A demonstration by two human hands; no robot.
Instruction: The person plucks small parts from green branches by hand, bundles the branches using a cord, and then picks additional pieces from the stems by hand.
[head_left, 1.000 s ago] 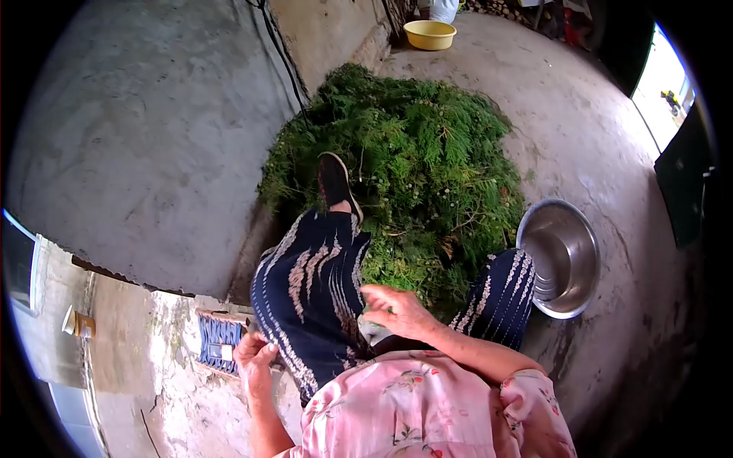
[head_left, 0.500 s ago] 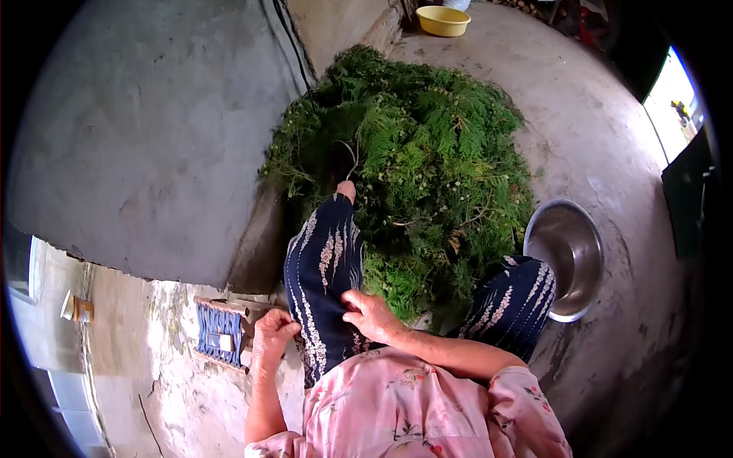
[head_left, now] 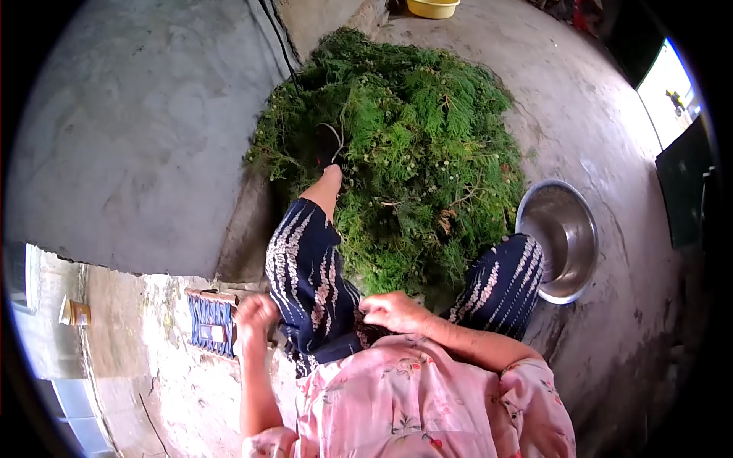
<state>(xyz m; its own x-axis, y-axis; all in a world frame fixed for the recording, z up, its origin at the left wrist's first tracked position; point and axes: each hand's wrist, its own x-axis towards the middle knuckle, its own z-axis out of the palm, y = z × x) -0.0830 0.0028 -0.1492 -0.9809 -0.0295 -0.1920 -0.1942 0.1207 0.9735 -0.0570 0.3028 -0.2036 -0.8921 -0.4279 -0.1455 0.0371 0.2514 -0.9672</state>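
Note:
Patterned navy trousers (head_left: pixel 299 263) cover my legs, the left leg stretched forward with a bare shin (head_left: pixel 326 191) showing below the hem. My left hand (head_left: pixel 256 314), slightly blurred, is closed at the outer edge of the left trouser leg, apparently gripping the cloth. On the inner side of the same leg, my right hand (head_left: pixel 395 311) has its fingers pinched at the fabric near the thigh. Just past my knees lies a big heap of green leafy branches (head_left: pixel 427 145). My left foot is partly hidden at the heap's near left edge.
A steel basin (head_left: pixel 569 237) stands by my right knee. Further off is a yellow basin (head_left: pixel 433 8). A grey concrete block (head_left: pixel 137 137) rises on the left, with a dark cable (head_left: pixel 279 34) beside it. A small stool with a blue woven seat (head_left: pixel 211 324) is near my left hand.
The left trouser leg has slid up, baring more shin. My left hand has risen and moved left; the right hand has shifted slightly right. The whole view has shifted a little.

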